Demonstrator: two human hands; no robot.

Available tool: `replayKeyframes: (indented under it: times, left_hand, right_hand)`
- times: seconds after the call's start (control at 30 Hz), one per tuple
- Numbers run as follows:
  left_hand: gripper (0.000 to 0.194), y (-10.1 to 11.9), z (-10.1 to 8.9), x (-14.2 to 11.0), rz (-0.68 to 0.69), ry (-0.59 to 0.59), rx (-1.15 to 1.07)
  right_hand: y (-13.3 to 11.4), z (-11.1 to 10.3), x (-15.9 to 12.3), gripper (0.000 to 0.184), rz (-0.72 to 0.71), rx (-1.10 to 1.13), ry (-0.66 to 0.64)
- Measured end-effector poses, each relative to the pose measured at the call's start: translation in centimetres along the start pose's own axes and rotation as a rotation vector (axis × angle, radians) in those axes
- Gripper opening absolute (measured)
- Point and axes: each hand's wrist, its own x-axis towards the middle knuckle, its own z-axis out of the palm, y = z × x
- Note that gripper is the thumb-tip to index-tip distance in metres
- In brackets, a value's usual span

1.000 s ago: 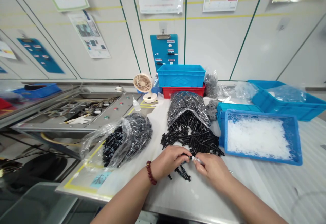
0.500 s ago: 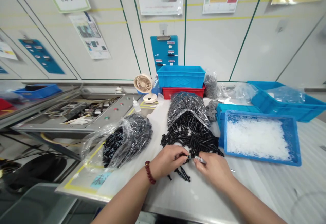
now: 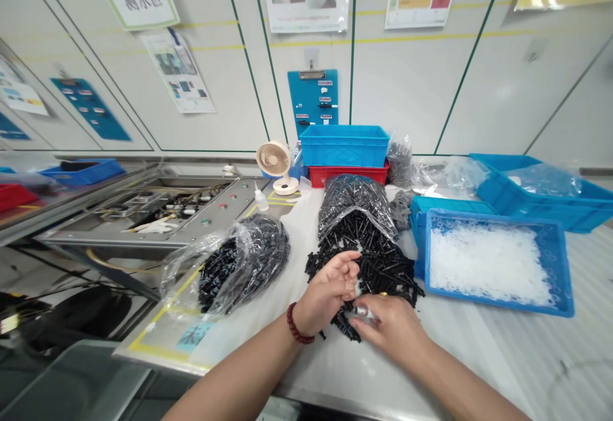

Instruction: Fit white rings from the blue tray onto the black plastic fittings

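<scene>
My left hand [image 3: 328, 293] hovers over the near edge of a heap of black plastic fittings [image 3: 383, 261], palm partly turned up and fingers loosely curled apart. Nothing shows in it. Between the thumb and fingers of my right hand [image 3: 397, 328] is a short silver-white cylindrical tool [image 3: 363, 312], pointing left; part of it is hidden by the hand. Several black fittings with grey-blue rings [image 3: 345, 326] lie on the table below and between my hands. The heap spills out of a clear plastic bag [image 3: 357, 194] lying behind it.
On the right, a blue tray [image 3: 569, 293] holds many small white rings. A second clear bag [image 3: 268, 242] of black fittings lies left. Behind stand a small fan [image 3: 274, 159], a dropper bottle [image 3: 261, 199], and a blue bin [image 3: 345, 146] on a red bin [image 3: 318, 177].
My left hand has let go of the ringed fitting and lifted, turning its palm up. My right hand has shifted slightly left and down, keeping the silver-white tool. The view has moved slightly.
</scene>
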Motion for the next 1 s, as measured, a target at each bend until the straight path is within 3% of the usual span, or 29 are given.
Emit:
replayKeyframes:
  times: [0.17,0.47,0.57,0.7,0.77,0.83,1.0]
  left_hand:
    - [0.047,-0.5,0.6,-0.1,-0.001,-0.036,-0.109]
    - [0.043,-1.0,0.3,0.0,0.032,-0.065,-0.061]
    - [0.033,-1.1,-0.1,0.0,0.077,-0.092,0.195]
    - [0.019,-0.6,-0.7,-0.2,0.216,-0.089,0.919]
    - [0.017,-0.1,-1.0,-0.3,0.24,-0.091,1.15]
    - [0.018,0.3,-1.5,-0.4,0.236,-0.057,1.201]
    - [0.021,1.2,-2.5,-0.4,0.183,0.122,0.98]
  right_hand:
    - [0.3,0.6,0.1,0.012,-0.014,-0.025,0.071]
    - [0.2,0.7,0.0,0.014,-0.001,-0.038,0.119]
    - [0.6,0.6,0.1,0.012,0.035,-0.062,0.147]
    - [1.5,0.0,0.1,0.011,0.085,-0.073,0.165]
    - [1.7,-0.3,0.0,0.01,0.099,-0.055,0.162]
    - [1.8,-0.7,-0.1,0.012,0.103,-0.018,0.148]
    - [1.6,-1.1,0.0,0.026,0.063,0.08,0.066]
